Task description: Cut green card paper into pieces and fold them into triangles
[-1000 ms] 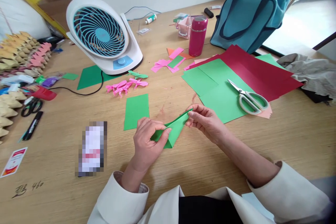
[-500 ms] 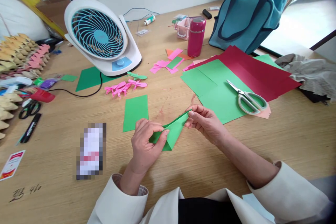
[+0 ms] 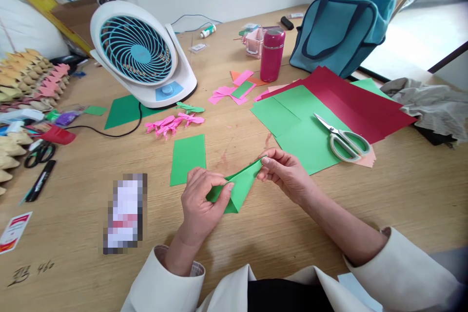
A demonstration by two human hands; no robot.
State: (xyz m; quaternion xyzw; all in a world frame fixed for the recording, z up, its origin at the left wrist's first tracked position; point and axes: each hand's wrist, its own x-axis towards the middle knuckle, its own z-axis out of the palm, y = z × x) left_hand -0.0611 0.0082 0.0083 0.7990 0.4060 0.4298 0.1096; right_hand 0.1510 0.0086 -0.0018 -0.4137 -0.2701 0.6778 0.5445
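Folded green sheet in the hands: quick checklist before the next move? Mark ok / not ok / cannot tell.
1. Left hand pinching the folded green sheet: ok, between thumb and fingers.
2. Right hand gripping its upper right end: ok.
3. Fold pressed flat: not ok, a gap shows along the top edge.
4. Edges lined up: cannot tell, fingers cover parts of them.
5. Scissors clear of both hands: ok, lying on papers to the right.
6. Flat green rectangle untouched by the left hand: cannot tell, they overlap in view.
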